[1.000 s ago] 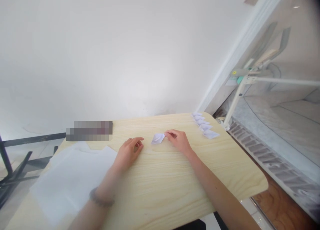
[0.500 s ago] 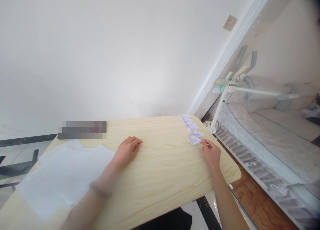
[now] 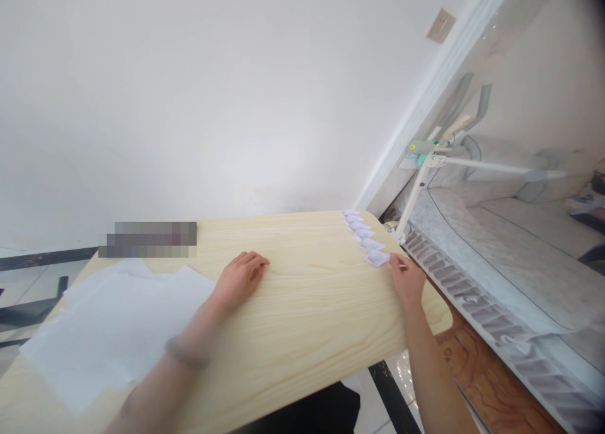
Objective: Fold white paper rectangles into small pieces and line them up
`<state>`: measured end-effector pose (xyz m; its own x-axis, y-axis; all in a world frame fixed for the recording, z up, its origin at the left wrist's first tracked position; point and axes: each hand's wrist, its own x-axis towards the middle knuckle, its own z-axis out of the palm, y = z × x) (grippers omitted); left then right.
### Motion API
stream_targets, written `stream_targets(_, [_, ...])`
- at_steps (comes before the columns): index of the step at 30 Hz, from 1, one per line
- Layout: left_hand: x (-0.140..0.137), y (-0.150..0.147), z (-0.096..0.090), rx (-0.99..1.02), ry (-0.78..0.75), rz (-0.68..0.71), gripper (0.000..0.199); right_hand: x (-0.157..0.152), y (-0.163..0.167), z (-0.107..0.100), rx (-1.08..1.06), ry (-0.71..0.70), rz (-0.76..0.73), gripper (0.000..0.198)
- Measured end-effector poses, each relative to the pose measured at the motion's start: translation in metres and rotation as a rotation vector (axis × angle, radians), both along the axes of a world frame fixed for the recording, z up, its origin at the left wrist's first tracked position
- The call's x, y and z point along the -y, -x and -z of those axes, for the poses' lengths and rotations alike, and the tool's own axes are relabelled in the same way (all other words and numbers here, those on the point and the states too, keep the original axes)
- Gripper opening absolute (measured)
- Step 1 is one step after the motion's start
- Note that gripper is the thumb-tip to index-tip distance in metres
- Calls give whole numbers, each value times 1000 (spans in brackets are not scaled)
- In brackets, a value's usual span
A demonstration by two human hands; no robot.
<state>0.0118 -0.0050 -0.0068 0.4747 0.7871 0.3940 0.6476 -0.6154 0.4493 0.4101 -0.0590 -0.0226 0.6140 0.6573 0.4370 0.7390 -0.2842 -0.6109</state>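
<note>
At the right end of the table, my right hand (image 3: 407,279) pinches the pointed right tip of a small folded white paper piece (image 3: 377,257). This diamond-shaped piece, perhaps a paper boat, is nearest to me in a slanting row of several similar folded papers (image 3: 363,234) that runs back toward the far edge. My left hand (image 3: 241,276) rests on the bare wood in the middle, fingers loosely bent and holding nothing. Its wrist, with a dark band (image 3: 186,352), lies beside the loose white paper sheets (image 3: 118,333).
A blurred-out dark object (image 3: 151,239) lies at the back left of the light wooden table (image 3: 293,333). A white wall (image 3: 246,94) stands behind. To the right are a white-framed stand with grey handles (image 3: 420,188) and a grey sofa (image 3: 501,251).
My right hand has moved slightly right, and the nearest folded paper piece has shifted right with it. The left hand stays in place. The view has tilted a little.
</note>
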Motion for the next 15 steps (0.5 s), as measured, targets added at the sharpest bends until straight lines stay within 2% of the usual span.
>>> stream_targets(8, [0,0,1,-3,-4,-10,22,2,6,-1,25,-52,18,46])
stream_targets(11, [0,-1,-1,-50,-15,-1,23,5,24,-4,53,-80,-27,41])
stream_targets(15, [1,-4,-2,-154,-46,-28,24,11,64,-6,103,-104,-150,35])
